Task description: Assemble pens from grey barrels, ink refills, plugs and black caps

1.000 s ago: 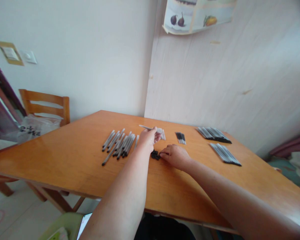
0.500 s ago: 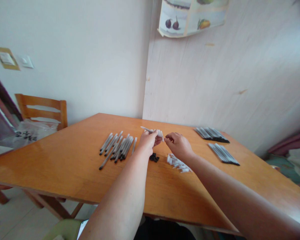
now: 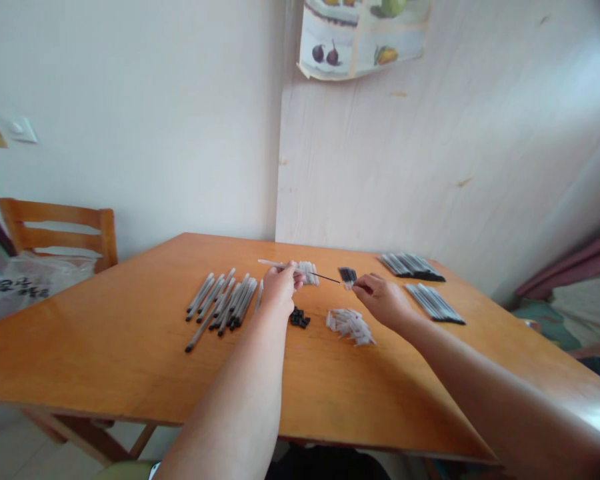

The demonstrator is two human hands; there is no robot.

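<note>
My left hand (image 3: 283,283) is closed around a translucent pen barrel (image 3: 267,262), whose pale end sticks out to the left. From the barrel's right side a thin black pen refill (image 3: 325,277) runs across to my right hand (image 3: 380,299), which pinches its far end with the fingertips. Whether the refill's left end sits inside the barrel I cannot tell. Behind my left hand lies a row of whitish tubes (image 3: 309,272). A small bundle of dark sticks with pale ends (image 3: 348,275) is just beyond my right fingertips. Small black plugs (image 3: 300,318) and whitish conical pieces (image 3: 351,327) lie nearer me.
Several translucent pens with black ends (image 3: 225,303) lie on the left of the wooden table (image 3: 130,333). Two neat rows of similar pens, one far (image 3: 413,267) and one nearer (image 3: 435,303), are on the right. A chair (image 3: 60,227) holding a plastic bag stands at left.
My right hand has moved right, away from my left, and the black refill now shows between them. The view has shifted slightly right.
</note>
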